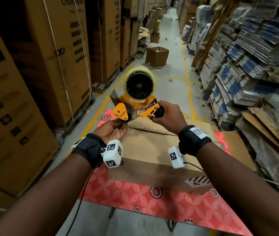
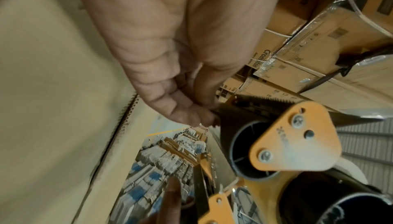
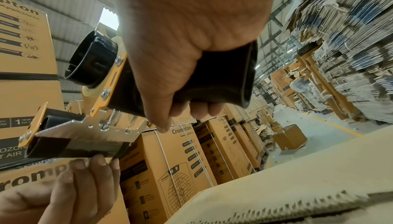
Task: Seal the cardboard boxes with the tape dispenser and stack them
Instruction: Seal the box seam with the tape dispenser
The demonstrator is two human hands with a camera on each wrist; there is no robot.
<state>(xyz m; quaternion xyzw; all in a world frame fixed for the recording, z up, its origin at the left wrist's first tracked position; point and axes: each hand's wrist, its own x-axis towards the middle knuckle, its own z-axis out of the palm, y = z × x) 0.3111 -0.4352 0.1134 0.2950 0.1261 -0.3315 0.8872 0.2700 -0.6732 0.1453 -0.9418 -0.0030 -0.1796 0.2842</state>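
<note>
An orange tape dispenser (image 1: 135, 106) with a clear tape roll (image 1: 139, 84) is held up above a brown cardboard box (image 1: 149, 147). My right hand (image 1: 159, 112) grips its black handle (image 3: 223, 76). My left hand (image 1: 124, 124) reaches up from below, and its fingertips (image 2: 209, 116) pinch at the dispenser's front by the black roller (image 3: 74, 147) and toothed blade (image 2: 276, 101). The box lies on the table with its top flaps down. Their zigzag-edged seam (image 1: 152, 129) shows no tape.
The table (image 1: 152, 201) carries a red patterned cloth. Tall printed cartons (image 1: 41, 65) wall the left side, and stacks of flattened cartons (image 1: 245, 65) line the right. An open box (image 1: 157, 56) sits on the aisle floor ahead. A loose cardboard sheet (image 1: 234, 143) lies beside the box.
</note>
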